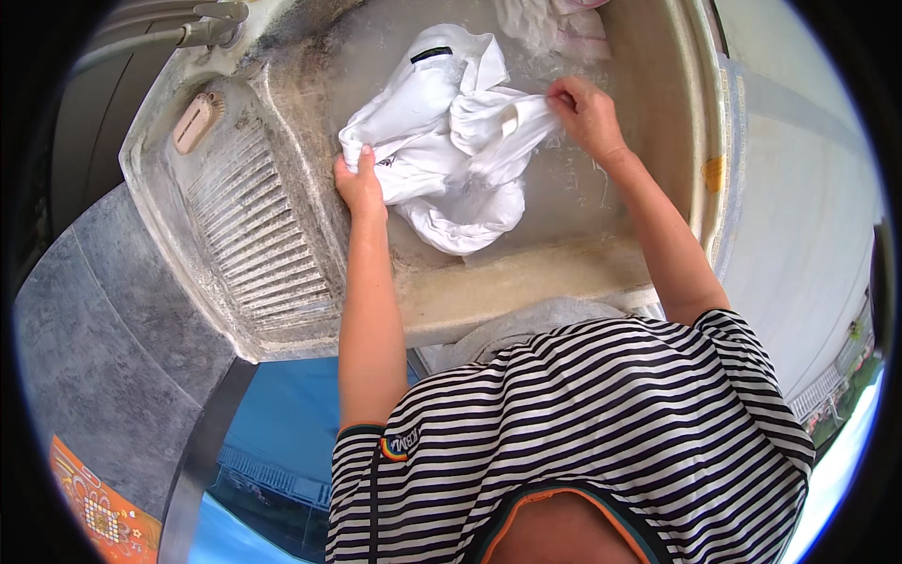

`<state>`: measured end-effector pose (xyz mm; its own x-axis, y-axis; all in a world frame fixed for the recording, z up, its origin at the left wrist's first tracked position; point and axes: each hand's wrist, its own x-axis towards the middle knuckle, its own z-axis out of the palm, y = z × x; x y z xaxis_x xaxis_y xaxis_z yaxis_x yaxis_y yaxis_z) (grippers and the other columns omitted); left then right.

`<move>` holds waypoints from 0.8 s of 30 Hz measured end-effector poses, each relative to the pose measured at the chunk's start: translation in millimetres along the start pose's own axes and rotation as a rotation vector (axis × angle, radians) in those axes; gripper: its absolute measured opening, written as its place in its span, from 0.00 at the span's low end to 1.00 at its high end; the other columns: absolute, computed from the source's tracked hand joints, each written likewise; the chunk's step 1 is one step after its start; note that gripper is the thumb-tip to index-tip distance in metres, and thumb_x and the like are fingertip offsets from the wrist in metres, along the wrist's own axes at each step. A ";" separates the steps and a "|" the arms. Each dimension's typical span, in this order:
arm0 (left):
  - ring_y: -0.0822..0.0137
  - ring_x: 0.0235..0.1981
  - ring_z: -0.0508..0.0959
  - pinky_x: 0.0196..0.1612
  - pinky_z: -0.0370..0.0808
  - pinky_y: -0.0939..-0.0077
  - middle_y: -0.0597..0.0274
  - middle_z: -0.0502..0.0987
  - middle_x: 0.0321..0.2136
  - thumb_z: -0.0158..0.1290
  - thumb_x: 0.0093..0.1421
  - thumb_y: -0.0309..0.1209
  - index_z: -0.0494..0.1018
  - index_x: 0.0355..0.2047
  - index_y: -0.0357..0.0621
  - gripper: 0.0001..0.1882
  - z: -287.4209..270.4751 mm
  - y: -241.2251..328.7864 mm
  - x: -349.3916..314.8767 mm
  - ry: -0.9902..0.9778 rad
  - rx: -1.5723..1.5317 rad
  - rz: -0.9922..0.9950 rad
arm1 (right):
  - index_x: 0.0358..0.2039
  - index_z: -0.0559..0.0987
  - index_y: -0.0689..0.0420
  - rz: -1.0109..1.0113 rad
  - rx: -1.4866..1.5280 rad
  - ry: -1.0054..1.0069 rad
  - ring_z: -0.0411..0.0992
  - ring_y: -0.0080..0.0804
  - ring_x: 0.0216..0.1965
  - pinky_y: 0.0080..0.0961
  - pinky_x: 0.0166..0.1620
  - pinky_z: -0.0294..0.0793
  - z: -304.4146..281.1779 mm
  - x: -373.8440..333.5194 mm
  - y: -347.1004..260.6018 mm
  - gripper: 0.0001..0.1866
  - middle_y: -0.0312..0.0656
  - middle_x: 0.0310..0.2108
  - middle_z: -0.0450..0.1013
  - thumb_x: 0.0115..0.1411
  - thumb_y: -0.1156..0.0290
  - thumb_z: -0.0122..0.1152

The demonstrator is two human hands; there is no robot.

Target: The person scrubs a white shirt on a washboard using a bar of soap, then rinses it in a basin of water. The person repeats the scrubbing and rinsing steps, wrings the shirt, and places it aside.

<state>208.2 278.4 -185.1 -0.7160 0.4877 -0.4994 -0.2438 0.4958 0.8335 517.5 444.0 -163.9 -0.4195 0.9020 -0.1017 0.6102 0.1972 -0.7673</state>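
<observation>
A wet white garment (423,122) with a short black strip lies bunched in the stone sink (601,226), partly in cloudy water. Its exact kind is hard to tell because of the folds. At its left edge, my left hand (362,185) grips the cloth with the thumb on top. My right hand (589,117) pinches another part of it on the right, and that stretch of fabric is drawn out toward the fingers. Below the hands, a loop of the garment hangs loose in the water.
More white cloth (554,26) lies at the sink's far side. To the left is a ribbed washboard (254,216), with a pale pink oval brush-like thing (194,124) above it. A tap (209,30) stands at the far left corner. An orange patterned item (103,512) lies at lower left.
</observation>
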 end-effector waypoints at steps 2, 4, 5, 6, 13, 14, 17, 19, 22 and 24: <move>0.56 0.51 0.73 0.56 0.69 0.62 0.46 0.71 0.52 0.59 0.62 0.33 0.65 0.57 0.33 0.27 -2.3 6.0 -7.2 0.017 0.327 0.112 | 0.43 0.78 0.56 0.209 -0.213 0.122 0.77 0.46 0.40 0.35 0.44 0.78 -26.5 10.2 55.9 0.10 0.48 0.39 0.76 0.60 0.74 0.59; 0.49 0.54 0.71 0.59 0.66 0.59 0.42 0.66 0.56 0.61 0.60 0.33 0.62 0.60 0.33 0.32 7.1 13.0 -20.3 0.073 0.842 0.244 | 0.51 0.75 0.53 0.188 -0.207 0.221 0.74 0.49 0.47 0.40 0.50 0.75 -16.7 11.2 29.8 0.17 0.49 0.50 0.72 0.62 0.67 0.60; 0.40 0.56 0.66 0.64 0.62 0.55 0.40 0.60 0.59 0.61 0.58 0.35 0.55 0.65 0.35 0.40 10.9 9.5 -30.8 0.070 0.895 0.442 | 0.56 0.71 0.51 0.185 -0.195 0.218 0.71 0.53 0.52 0.42 0.54 0.72 -6.2 10.0 13.7 0.24 0.52 0.57 0.65 0.61 0.59 0.62; 0.40 0.56 0.67 0.64 0.62 0.55 0.41 0.61 0.59 0.60 0.59 0.38 0.54 0.66 0.36 0.40 16.7 16.2 -45.0 0.054 0.886 0.558 | 0.56 0.72 0.50 0.166 -0.159 0.265 0.69 0.56 0.53 0.42 0.54 0.72 14.1 8.7 4.9 0.26 0.54 0.57 0.64 0.60 0.55 0.63; 0.61 0.50 0.74 0.53 0.74 0.64 0.56 0.72 0.50 0.44 0.65 0.63 0.70 0.52 0.50 0.32 40.0 16.1 -34.3 -0.539 -0.783 -0.500 | 0.29 0.76 0.56 -0.202 0.193 -0.223 0.76 0.48 0.32 0.42 0.35 0.77 67.6 -34.7 -185.7 0.11 0.46 0.33 0.71 0.49 0.63 0.65; 0.61 0.50 0.74 0.53 0.74 0.64 0.56 0.72 0.49 0.44 0.65 0.62 0.70 0.52 0.49 0.31 38.6 9.7 -29.7 -0.679 -0.928 -0.475 | 0.25 0.76 0.55 -0.327 0.260 -0.257 0.76 0.45 0.29 0.40 0.32 0.77 67.5 -43.0 -203.0 0.10 0.45 0.30 0.71 0.49 0.63 0.65; 0.61 0.50 0.76 0.54 0.75 0.64 0.57 0.74 0.48 0.43 0.67 0.58 0.70 0.52 0.46 0.29 52.3 3.9 -35.2 -0.919 -1.144 -0.372 | 0.21 0.76 0.52 -0.475 0.126 -0.195 0.76 0.44 0.26 0.39 0.30 0.76 101.9 -40.8 -194.5 0.11 0.41 0.25 0.71 0.54 0.60 0.63; 0.62 0.50 0.76 0.55 0.75 0.64 0.57 0.76 0.47 0.43 0.68 0.55 0.70 0.52 0.44 0.28 64.6 10.5 -45.7 -0.852 -1.114 -0.353 | 0.21 0.77 0.52 -0.383 0.010 -0.088 0.76 0.45 0.26 0.40 0.29 0.76 114.1 -6.9 -172.4 0.14 0.40 0.25 0.73 0.58 0.57 0.59; 0.58 0.55 0.76 0.58 0.74 0.59 0.53 0.76 0.51 0.43 0.70 0.44 0.68 0.57 0.39 0.24 69.8 16.8 -60.7 -0.129 -0.627 -0.472 | 0.24 0.80 0.52 -0.203 -0.230 0.109 0.77 0.47 0.27 0.43 0.30 0.77 102.7 50.1 -98.4 0.18 0.41 0.28 0.77 0.64 0.54 0.53; 0.52 0.59 0.71 0.62 0.69 0.48 0.50 0.71 0.58 0.47 0.68 0.41 0.65 0.60 0.37 0.26 52.1 33.6 -64.1 -0.283 -0.620 -0.256 | 0.25 0.80 0.52 -0.151 -0.456 0.093 0.78 0.47 0.27 0.43 0.32 0.79 82.8 48.1 -23.0 0.19 0.43 0.29 0.78 0.64 0.53 0.53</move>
<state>279.9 301.2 -137.4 -0.4112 0.6197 -0.6685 -0.7667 0.1615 0.6213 427.6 451.0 -203.6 -0.4770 0.8767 0.0622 0.7880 0.4579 -0.4115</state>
